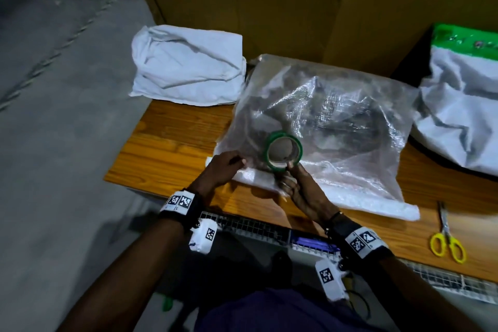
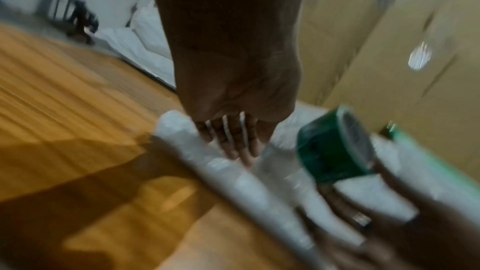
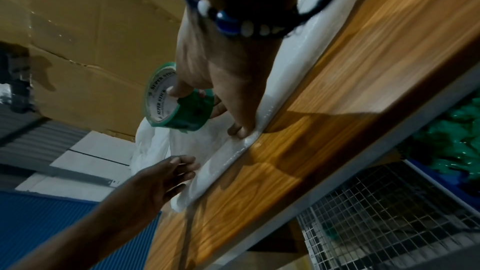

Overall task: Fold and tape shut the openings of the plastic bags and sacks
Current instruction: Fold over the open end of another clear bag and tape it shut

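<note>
A: Head view: where is the work right now?

B: A clear plastic bag [image 1: 318, 127] with dark contents lies on a wooden table [image 1: 167, 140]. Its near edge is rolled into a folded strip [image 1: 336, 197] along the table's front.

A: And the hands?

B: The right hand [image 1: 299, 186] grips a green tape roll [image 1: 284, 151], thumb and fingers curled on its rim, while its lower fingers press the fold. The left hand [image 1: 223, 167] rests on the fold's left end, fingers loosely extended, holding nothing.

A: Any tape down yet?

B: I can't tell; no strip shows on the fold. I'd judge folding finished and taping only starting.

A: What else is there?

B: A folded white sack [image 1: 188, 67] at the far left, a white-and-green sack [image 1: 458, 105] at the right, apparently waiting. Yellow-handled scissors [image 1: 446, 237] lie untouched near the right.
</note>
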A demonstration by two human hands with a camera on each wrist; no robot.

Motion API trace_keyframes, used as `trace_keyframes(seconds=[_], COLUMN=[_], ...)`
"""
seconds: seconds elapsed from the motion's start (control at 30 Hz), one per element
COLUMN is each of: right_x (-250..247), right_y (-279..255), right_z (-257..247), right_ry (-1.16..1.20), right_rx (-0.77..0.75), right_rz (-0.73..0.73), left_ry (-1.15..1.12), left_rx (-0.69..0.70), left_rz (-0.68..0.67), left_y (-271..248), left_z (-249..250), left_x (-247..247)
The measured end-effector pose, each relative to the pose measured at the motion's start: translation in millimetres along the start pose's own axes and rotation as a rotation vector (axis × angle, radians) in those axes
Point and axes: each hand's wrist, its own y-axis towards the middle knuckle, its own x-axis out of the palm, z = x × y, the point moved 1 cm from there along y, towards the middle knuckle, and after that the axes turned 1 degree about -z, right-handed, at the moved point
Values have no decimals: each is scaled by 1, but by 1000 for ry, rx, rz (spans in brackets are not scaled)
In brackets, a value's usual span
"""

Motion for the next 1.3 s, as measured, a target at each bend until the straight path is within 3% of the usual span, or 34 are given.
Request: trace_keyframes(seconds=[0.07,0.17,0.33,0.53,0.87,1.17,1.3], right_x=[-3,1,9,28,39,43,41], right_y=[1,-1,-7,-16,-26,-35,-34], right_z=[4,3,8,10,15,15,15], right_ry=[-57,-142,-274,-412,-541,-679,-704], right_rx=[-19,-43,-108,-181,-207,-164,-159], right_rz=[6,6,40,26,24,16,1], left_ry=[-233,-726,-1017,-826,-663,-697,-615], left_rx=[-92,-352,-516,-500,-350,-293,-238], left_rz=[-37,-138,-291,-301,-149,-291,-283], left_y=[-5,-6,8,16,21,15,20], left_z=[11,26,42,37,18,13,17], left_x=[2,12,14,0,-14,-23,-23])
